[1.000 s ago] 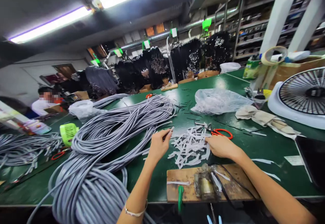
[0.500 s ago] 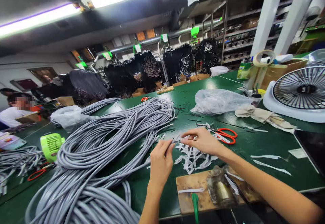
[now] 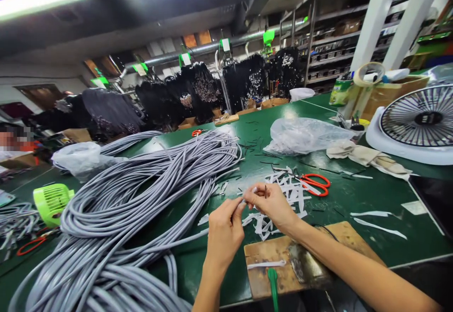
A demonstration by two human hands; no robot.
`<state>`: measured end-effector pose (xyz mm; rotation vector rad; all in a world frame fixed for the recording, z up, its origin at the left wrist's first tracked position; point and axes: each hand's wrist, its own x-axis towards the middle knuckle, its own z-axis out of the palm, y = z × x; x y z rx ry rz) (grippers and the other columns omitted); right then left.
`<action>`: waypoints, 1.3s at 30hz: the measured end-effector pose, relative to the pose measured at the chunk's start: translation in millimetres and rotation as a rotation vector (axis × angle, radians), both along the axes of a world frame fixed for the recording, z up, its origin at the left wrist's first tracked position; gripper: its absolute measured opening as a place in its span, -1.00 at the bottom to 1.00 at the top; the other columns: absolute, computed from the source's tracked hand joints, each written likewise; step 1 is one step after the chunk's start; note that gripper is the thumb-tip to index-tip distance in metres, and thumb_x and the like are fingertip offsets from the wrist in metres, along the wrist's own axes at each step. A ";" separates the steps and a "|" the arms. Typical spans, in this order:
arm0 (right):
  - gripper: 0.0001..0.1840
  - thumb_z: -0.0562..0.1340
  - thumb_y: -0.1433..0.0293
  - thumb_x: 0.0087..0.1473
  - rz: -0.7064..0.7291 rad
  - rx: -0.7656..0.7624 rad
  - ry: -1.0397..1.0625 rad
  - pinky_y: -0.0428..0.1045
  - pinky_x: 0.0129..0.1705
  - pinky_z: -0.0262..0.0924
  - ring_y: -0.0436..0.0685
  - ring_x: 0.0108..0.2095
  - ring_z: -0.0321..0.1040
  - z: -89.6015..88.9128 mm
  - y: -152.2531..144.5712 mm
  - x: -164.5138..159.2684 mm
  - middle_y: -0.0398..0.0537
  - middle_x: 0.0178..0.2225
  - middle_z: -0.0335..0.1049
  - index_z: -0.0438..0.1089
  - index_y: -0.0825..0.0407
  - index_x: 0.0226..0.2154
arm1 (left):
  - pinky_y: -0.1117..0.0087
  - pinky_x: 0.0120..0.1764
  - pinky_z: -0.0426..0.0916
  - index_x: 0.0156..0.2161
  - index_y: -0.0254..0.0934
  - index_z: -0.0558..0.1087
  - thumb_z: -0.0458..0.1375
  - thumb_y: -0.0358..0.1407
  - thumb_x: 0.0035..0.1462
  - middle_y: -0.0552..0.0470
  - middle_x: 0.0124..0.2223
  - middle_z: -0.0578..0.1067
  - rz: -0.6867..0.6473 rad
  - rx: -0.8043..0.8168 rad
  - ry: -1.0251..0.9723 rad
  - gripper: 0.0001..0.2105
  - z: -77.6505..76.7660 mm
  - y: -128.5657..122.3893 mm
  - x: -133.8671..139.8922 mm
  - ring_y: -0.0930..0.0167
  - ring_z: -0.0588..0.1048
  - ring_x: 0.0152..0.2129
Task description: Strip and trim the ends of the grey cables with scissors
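Observation:
My left hand [image 3: 225, 224] is closed in a pinch on the end of a grey cable [image 3: 189, 239], which runs in from the large cable bundle [image 3: 141, 189] at the left. Against its fingertips, my right hand [image 3: 272, 204] is also closed at the cable's tip. A short dark strip pokes up between the right fingers; most of what they pinch is hidden. Below and behind the right hand lie white paper-like scraps [image 3: 264, 227], with red-handled scissors [image 3: 316, 184] beside them.
Near the front edge sits a wooden board [image 3: 255, 274] bearing a metal block and a green-handled tool [image 3: 272, 281]. A plastic bag [image 3: 304, 135], cloth gloves [image 3: 370, 158] and a white fan [image 3: 375, 137] stand to the right. A small green fan [image 3: 53, 203] is at the left.
My right hand has curled its fingers in more and turned slightly, and a dark strip now shows between them. My left hand stays pinched on the cable. The view has shifted a little.

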<state>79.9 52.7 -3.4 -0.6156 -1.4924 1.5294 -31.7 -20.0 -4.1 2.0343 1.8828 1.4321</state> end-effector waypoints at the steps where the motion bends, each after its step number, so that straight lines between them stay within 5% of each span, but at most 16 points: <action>1: -0.68 0.26 0.17 -0.15 -0.022 0.048 -0.037 -0.16 -0.61 -0.01 -0.10 -0.64 0.10 -0.8 0.0 0.8 -0.18 -0.64 0.25 0.35 0.13 -0.54 | 0.47 -0.50 0.19 -0.25 -0.30 0.49 0.01 -0.39 0.09 0.02 -0.51 0.44 0.018 -0.003 -0.011 -0.80 0.9 -0.6 0.6 0.45 0.37 -0.60; 5: -0.67 0.21 0.20 -0.06 -0.242 0.308 -0.239 -0.14 -0.57 0.00 -0.06 -0.58 0.13 -4.7 -1.7 8.1 -0.15 -0.52 0.29 0.37 0.08 -0.26 | 0.47 -0.37 0.30 -0.20 -0.31 0.48 0.03 -0.36 0.10 -0.03 -0.32 0.53 0.080 0.023 -0.114 -0.78 3.9 -1.7 3.5 0.41 0.47 -0.44; 10: -0.73 0.06 0.32 0.11 -0.338 0.614 -0.398 -0.11 -0.46 0.01 0.00 -0.48 0.21 -6.6 -5.5 15.1 -0.12 -0.52 0.33 0.39 0.05 -0.48 | 0.48 -0.33 0.34 -0.19 -0.30 0.48 0.04 -0.35 0.09 -0.04 -0.25 0.54 0.107 0.028 -0.162 -0.78 4.2 -1.1 3.9 0.38 0.50 -0.35; 23: -0.72 0.08 0.34 0.09 -0.342 0.731 -0.479 -0.12 -0.53 -0.08 -0.06 -0.62 0.07 -7.9 -8.3 15.7 -0.17 -0.63 0.26 0.38 0.07 -0.54 | 0.51 -0.56 0.18 -0.20 -0.29 0.48 0.03 -0.37 0.10 0.07 -0.54 0.43 0.059 -0.035 -0.029 -0.78 1.5 -0.6 3.2 0.52 0.30 -0.67; 31: -0.78 0.11 0.42 0.05 -0.333 0.947 -0.322 -0.12 -0.49 0.02 -0.03 -0.57 0.18 -13.6 -6.8 17.0 -0.09 -0.60 0.32 0.41 0.13 -0.51 | 0.49 -0.39 0.31 -0.27 -0.27 0.51 0.04 -0.37 0.08 0.01 -0.40 0.53 0.061 -0.057 -0.161 -0.80 2.1 0.6 2.2 0.43 0.47 -0.47; 37: -0.71 0.07 0.37 0.09 -0.406 0.801 -0.412 -0.13 -0.57 -0.02 -0.06 -0.64 0.10 -11.1 -7.6 13.5 -0.13 -0.64 0.29 0.40 0.10 -0.53 | 0.45 -0.40 0.32 -0.26 -0.33 0.50 0.02 -0.39 0.09 -0.04 -0.45 0.52 0.132 -0.014 -0.024 -0.79 -7.2 3.6 4.1 0.42 0.47 -0.52; 39: -0.68 0.06 0.36 0.09 -0.344 0.905 -0.369 -0.12 -0.57 -0.04 -0.06 -0.65 0.07 -7.0 -16.3 13.0 -0.14 -0.68 0.23 0.37 0.09 -0.58 | 0.44 -0.38 0.33 -0.27 -0.32 0.51 0.01 -0.40 0.08 -0.06 -0.43 0.53 0.178 -0.035 -0.006 -0.78 -11.1 8.1 3.1 0.40 0.48 -0.50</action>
